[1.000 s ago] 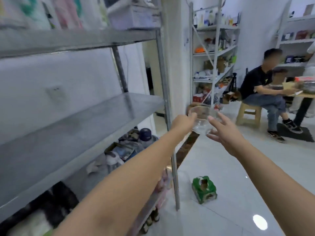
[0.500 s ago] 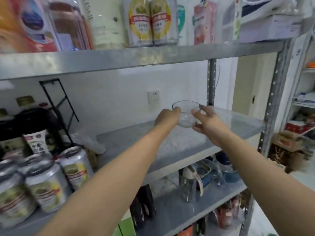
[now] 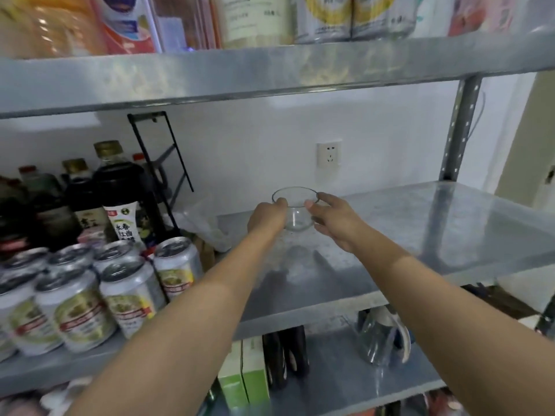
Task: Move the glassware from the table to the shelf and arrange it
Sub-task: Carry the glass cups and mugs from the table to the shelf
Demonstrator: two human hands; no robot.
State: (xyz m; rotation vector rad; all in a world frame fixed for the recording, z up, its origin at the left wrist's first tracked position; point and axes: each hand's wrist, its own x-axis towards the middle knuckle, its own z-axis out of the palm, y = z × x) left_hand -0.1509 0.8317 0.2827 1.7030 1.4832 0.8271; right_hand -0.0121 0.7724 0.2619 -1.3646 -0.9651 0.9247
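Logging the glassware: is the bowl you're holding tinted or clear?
Clear, untinted: the glass bowl shows the shelf through it, best in the head view.

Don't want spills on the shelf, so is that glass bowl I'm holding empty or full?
Empty: the glass bowl is clear right through, rim up, held between the left hand and right hand.

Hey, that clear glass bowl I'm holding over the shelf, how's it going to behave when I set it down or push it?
The glass bowl looks thin and clear, so probably fragile against the metal shelf. Its rounded bottom may let it rock. Smooth glass on that slick surface would likely slide easily; both the left hand and right hand steady it.
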